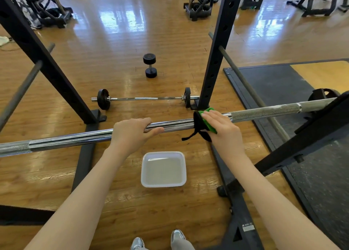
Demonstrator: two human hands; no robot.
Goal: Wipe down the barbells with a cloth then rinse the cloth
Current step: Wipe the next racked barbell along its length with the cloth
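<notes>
In the head view, our only one, we see the barbell running across the middle of the frame, its long axis climbing gently from the lower left edge to the upper right, where it passes behind a black rack arm. Our right hand lies just right of centre, its grip laid over the green and black cloth, fingers fairly straight and pressing the cloth down onto the bar; whether the thumb hooks beneath we cannot tell. Our left hand sits left of centre, its grip draped over the smooth chrome stretch, fingers curled over the far side and thumb lying along the near side, steadying the bar. The cloth rests right where the polished part ends; the knurled section lies onward toward the upper right, so we judge the coming stroke should follow the bar's axis that way, and the right hand is plainly the nearer one. A white basin holding water stands on the floor in the lower centre, below and between our hands, handy for rinsing. A second, smaller barbell lies on the floor farther up the frame, not yet touched.
</notes>
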